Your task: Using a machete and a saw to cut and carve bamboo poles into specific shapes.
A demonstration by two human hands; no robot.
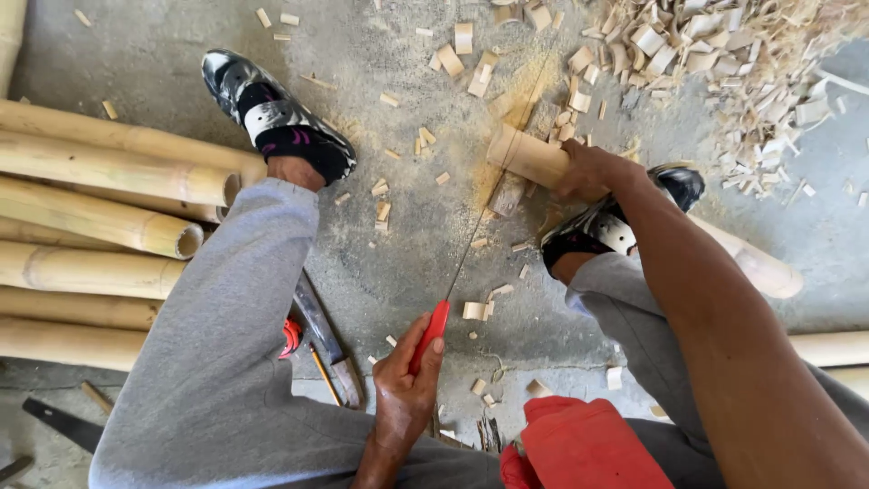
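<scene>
My left hand [405, 391] grips the red handle [431, 331] of a thin-bladed saw [493, 195]. The blade runs up and to the right across the concrete floor and meets the cut end of a bamboo pole [529, 156]. My right hand [587, 172] clasps that pole just behind its cut end. My right shoe [625, 210] rests on top of the pole, which lies slanting toward the lower right. Sawdust lies under the cut end.
Several long bamboo poles [90, 217] are stacked at the left, beside my left shoe [276, 113]. A heap of cut bamboo pieces [724, 63] lies at the upper right. A large knife [328, 340] and a pencil lie under my left leg, a dark saw [63, 423] at lower left, and a red cloth [588, 444] in my lap.
</scene>
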